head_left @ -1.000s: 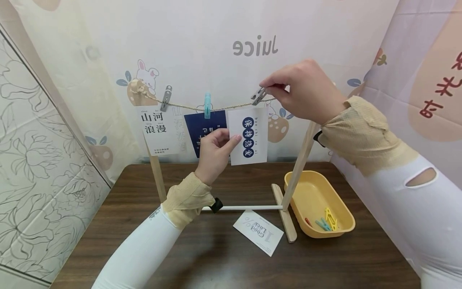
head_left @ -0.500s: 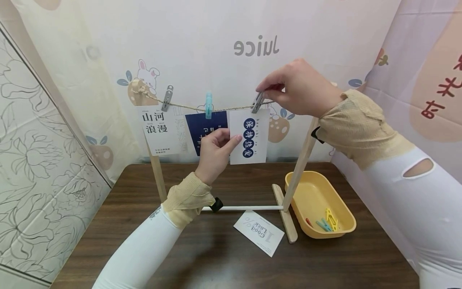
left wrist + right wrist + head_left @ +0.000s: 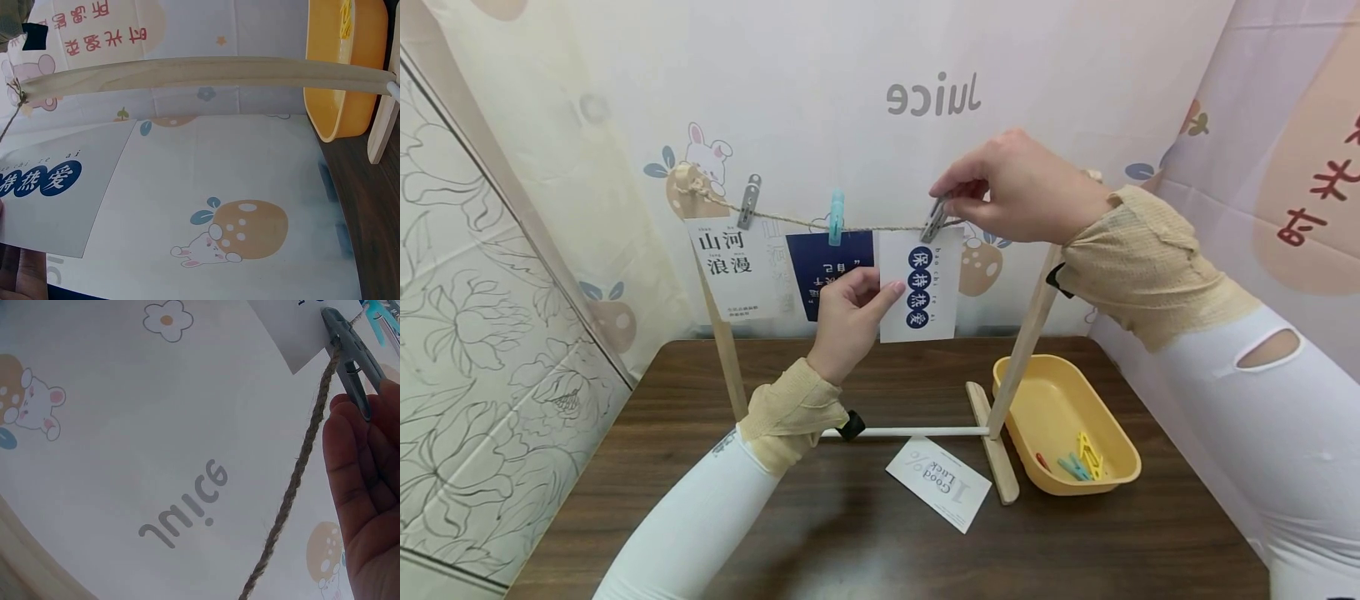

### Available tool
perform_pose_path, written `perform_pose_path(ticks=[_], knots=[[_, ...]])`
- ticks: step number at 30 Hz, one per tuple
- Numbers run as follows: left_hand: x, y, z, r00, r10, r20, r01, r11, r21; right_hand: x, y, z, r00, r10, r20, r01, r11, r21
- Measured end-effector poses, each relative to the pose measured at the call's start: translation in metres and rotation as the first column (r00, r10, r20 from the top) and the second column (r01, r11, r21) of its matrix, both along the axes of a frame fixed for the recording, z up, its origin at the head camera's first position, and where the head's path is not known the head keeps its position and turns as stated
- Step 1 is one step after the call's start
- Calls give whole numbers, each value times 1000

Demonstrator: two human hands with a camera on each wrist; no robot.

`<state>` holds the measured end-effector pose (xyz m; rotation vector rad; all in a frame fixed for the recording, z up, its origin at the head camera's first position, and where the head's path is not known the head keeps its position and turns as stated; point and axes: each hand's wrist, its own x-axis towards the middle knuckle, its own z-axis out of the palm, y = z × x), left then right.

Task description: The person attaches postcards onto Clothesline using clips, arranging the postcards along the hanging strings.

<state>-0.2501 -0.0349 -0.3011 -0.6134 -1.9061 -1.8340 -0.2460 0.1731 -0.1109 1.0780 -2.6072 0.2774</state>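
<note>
My left hand (image 3: pixel 848 321) pinches the left edge of a white card (image 3: pixel 942 287) with blue circled characters, holding it up against the twine (image 3: pixel 880 227). At the card's top edge my right hand (image 3: pixel 1022 187) pinches a grey clothespin (image 3: pixel 933 221). In the right wrist view the clothespin (image 3: pixel 353 359) straddles the twine (image 3: pixel 300 469), its tip over the card (image 3: pixel 294 334). To the left, a light-blue clothespin (image 3: pixel 836 218) holds a dark blue card (image 3: pixel 801 258), partly behind my left hand. A second grey clothespin (image 3: pixel 749 202) is on the twine by a white card (image 3: pixel 737 287) with black characters.
The twine spans a wooden frame with a right post (image 3: pixel 1026 346), a foot (image 3: pixel 992 446) and a white bar (image 3: pixel 925 432). A "Good Luck" card (image 3: pixel 938 483) lies on the dark table (image 3: pixel 700 517). A yellow basin (image 3: pixel 1052 392) holds several clothespins (image 3: pixel 1084 462).
The grey clothespin in my right hand has come down over the twine and the card's top edge. My left hand stays at the card with barely any movement.
</note>
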Motion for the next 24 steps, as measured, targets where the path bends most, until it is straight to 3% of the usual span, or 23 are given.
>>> perform_pose_path(ticks=[15, 24], knots=[[1, 1, -2, 1000, 1, 7, -1, 1000, 1, -2, 2, -1, 999, -14, 41, 14, 1000, 13], [2, -3, -4, 999, 3, 45, -3, 1000, 9, -1, 7, -6, 1000, -26, 8, 27, 997, -78]])
